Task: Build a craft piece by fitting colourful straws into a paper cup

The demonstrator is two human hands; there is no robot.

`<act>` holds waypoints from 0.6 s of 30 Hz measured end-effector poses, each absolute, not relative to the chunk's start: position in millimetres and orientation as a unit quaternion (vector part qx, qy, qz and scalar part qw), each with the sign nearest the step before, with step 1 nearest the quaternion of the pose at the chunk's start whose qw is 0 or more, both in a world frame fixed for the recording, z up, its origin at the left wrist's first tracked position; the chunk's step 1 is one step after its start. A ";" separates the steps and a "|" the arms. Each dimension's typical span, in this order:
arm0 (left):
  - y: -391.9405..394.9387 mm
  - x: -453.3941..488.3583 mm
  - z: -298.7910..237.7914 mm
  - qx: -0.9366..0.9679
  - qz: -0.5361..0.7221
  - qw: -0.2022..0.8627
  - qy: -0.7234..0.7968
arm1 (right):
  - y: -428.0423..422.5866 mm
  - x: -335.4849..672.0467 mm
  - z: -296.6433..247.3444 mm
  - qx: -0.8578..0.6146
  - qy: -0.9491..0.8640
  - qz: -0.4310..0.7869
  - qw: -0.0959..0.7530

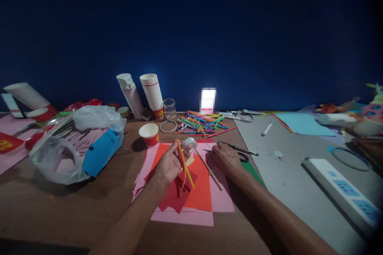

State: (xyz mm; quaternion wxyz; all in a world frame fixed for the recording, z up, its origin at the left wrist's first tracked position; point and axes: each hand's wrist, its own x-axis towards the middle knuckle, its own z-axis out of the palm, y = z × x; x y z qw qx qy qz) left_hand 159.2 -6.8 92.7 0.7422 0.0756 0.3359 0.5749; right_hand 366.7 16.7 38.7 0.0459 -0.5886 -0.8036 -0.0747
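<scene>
Blurred: white rectangular item [208, 101] against the navy wall, pixelated, unreadable.
Hidden: bent orange and yellow strips [183, 163], middles behind the left hand [169, 165].
Cut off: bare left forearm [125, 223] and right forearm [278, 215], at lower edge; multicoloured craft pile [369, 113], at right edge.

The person's body shows only as two arms, coming in from the bottom edge of the view on either side of the pink paper sheets [223, 201]. The left hand [170, 165] and the right hand [226, 158] are bare, and so are the left forearm [128, 223] and the right forearm [284, 221], right down to the frame edge. Both forearms are long and slim, narrowing to the wrists before widening into the backs of the hands. The fingers are lean, while fingernails and fine detail are too dim to tell.
</scene>
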 end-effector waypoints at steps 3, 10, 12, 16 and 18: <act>-7.3 160.3 91.8 0.075 0.575 0.740 0.340 | 14.3 365.0 40.6 -0.570 -0.816 -0.085 0.038; -7.3 161.4 87.7 0.077 0.563 0.749 0.340 | 13.0 369.7 39.8 -0.546 -0.831 -0.098 0.039; -7.6 161.2 87.9 0.080 0.562 0.750 0.339 | 13.5 372.7 40.2 -0.540 -0.835 -0.093 0.051; -7.4 160.7 87.7 0.073 0.565 0.750 0.337 | 12.8 374.8 41.7 -0.511 -0.853 -0.082 0.066; -7.0 160.3 86.1 0.071 0.566 0.750 0.335 | 12.2 373.0 42.4 -0.498 -0.861 -0.083 0.060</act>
